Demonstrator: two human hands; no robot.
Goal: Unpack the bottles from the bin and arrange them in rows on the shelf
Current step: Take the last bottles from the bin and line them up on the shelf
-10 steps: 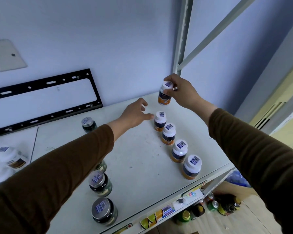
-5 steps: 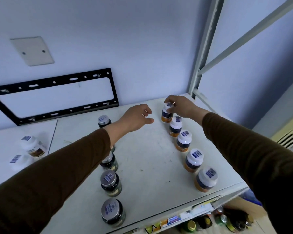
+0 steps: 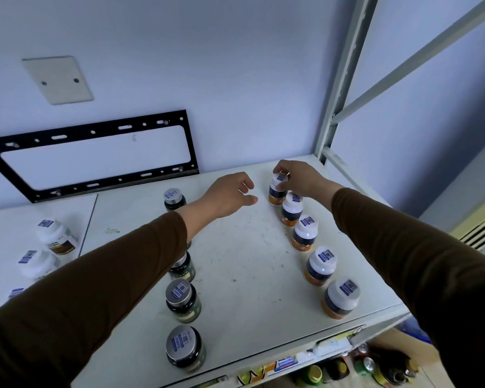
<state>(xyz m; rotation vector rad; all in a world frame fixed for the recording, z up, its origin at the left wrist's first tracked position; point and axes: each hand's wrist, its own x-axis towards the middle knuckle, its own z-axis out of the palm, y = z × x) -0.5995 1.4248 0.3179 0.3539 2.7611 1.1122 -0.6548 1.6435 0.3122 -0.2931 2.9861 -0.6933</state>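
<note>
My right hand [image 3: 300, 179] grips the cap of a white-capped orange bottle [image 3: 276, 193] that stands at the far end of a row of several like bottles [image 3: 321, 266] on the white shelf [image 3: 252, 273]. My left hand [image 3: 230, 196] hovers open just left of that bottle, fingers curled, touching nothing. A second row of dark jars with grey lids [image 3: 183, 299] runs down the middle of the shelf, partly hidden under my left sleeve. The bin is out of view.
White-capped brown bottles [image 3: 55, 236] stand on the neighbouring shelf panel at left. A black metal bracket [image 3: 95, 155] is mounted on the back wall. The shelf's grey upright post [image 3: 339, 88] rises at the back right. Cans and bottles [image 3: 367, 365] sit on a lower level.
My right hand lowered the bottle from the air onto the shelf at the far end of the right row. The left hand stayed close by. The view shifted upward.
</note>
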